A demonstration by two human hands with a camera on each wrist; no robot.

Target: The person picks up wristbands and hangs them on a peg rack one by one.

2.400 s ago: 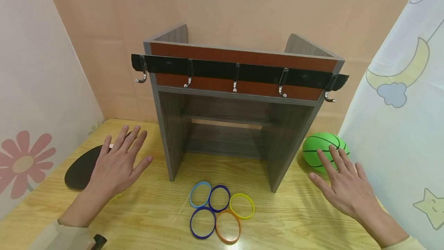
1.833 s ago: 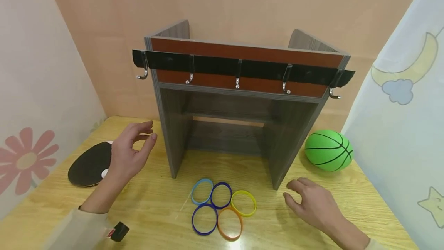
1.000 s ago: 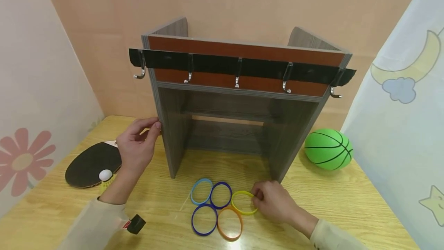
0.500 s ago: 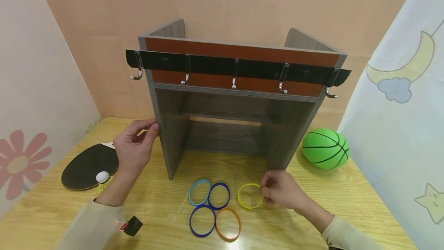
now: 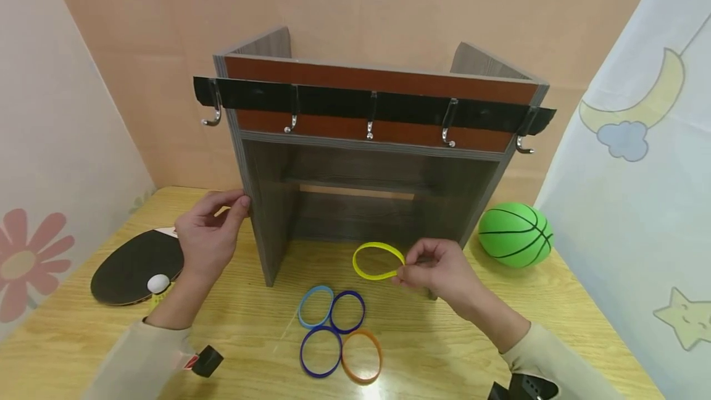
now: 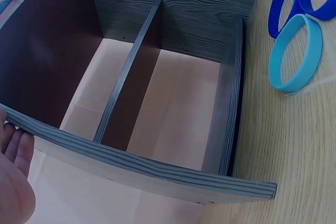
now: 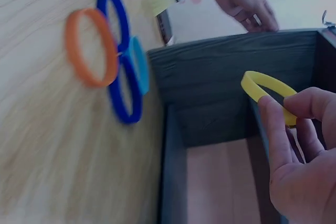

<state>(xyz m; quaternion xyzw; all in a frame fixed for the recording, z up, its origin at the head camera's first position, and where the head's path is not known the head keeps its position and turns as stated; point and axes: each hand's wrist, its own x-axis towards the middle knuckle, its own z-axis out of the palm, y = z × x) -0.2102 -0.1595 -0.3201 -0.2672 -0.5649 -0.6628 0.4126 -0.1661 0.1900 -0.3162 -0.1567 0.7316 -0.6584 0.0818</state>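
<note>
My right hand (image 5: 444, 273) pinches a yellow silicone wristband (image 5: 380, 245) by its right side, thumb against fingers. The band is up off the table, in front of the grey wooden rack's (image 5: 261, 215) lower opening. My left hand (image 5: 208, 233) holds the front edge of the rack's left side panel, thumb at the edge and fingers on its outer face. Across the rack's top runs a black strip (image 5: 333, 99) with several metal hooks, none bearing anything. On the table lie a light blue wristband (image 5: 300, 313), two dark blue wristbands (image 5: 363, 313) and an orange wristband (image 5: 379, 350).
A green ball (image 5: 516, 236) with black lines sits right of the rack. To the left lie a black table tennis bat (image 5: 133, 267) and a yellow shuttlecock (image 5: 158, 286) with a white tip, partly hidden by my left forearm. Patterned cloth walls (image 5: 622, 202) stand around the table.
My right hand has come in from the right, pinched the yellow wristband and lifted it off the table. My left hand has moved right onto the rack's side panel and stays there.
</note>
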